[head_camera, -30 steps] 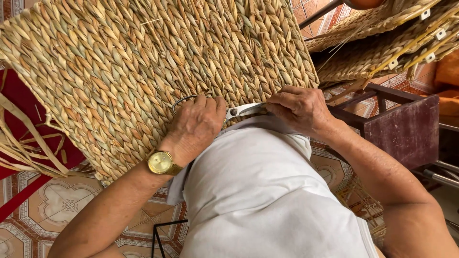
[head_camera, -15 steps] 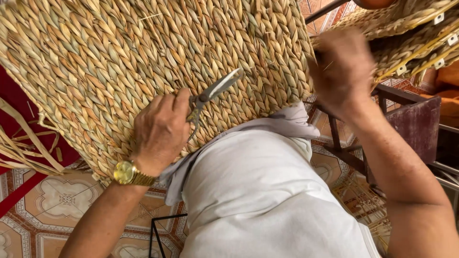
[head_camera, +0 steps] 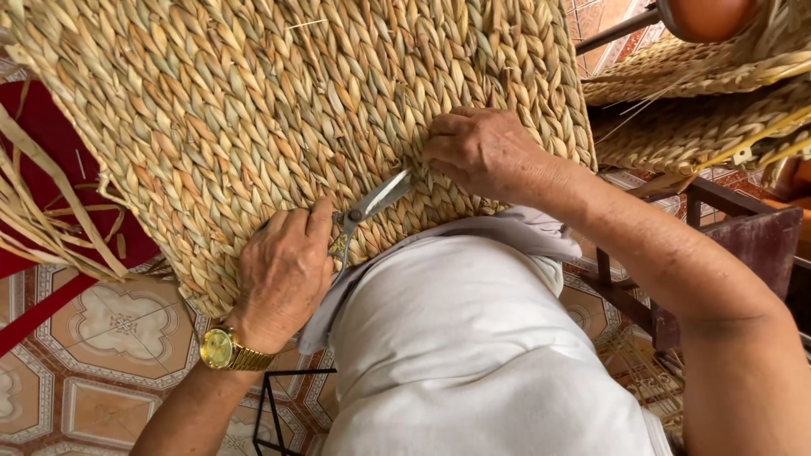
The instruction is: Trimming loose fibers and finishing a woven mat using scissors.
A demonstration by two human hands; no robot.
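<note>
Trimming step: left hand (head_camera: 283, 274) grips scissors (head_camera: 372, 207), blades toward two o'clock; right hand (head_camera: 481, 152) pinches the woven basket (head_camera: 253, 110) weave.

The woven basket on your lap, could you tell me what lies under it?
Under the woven basket show a white garment, red cloth and patterned floor tiles. Whatever lies beneath its middle is covered.
</note>
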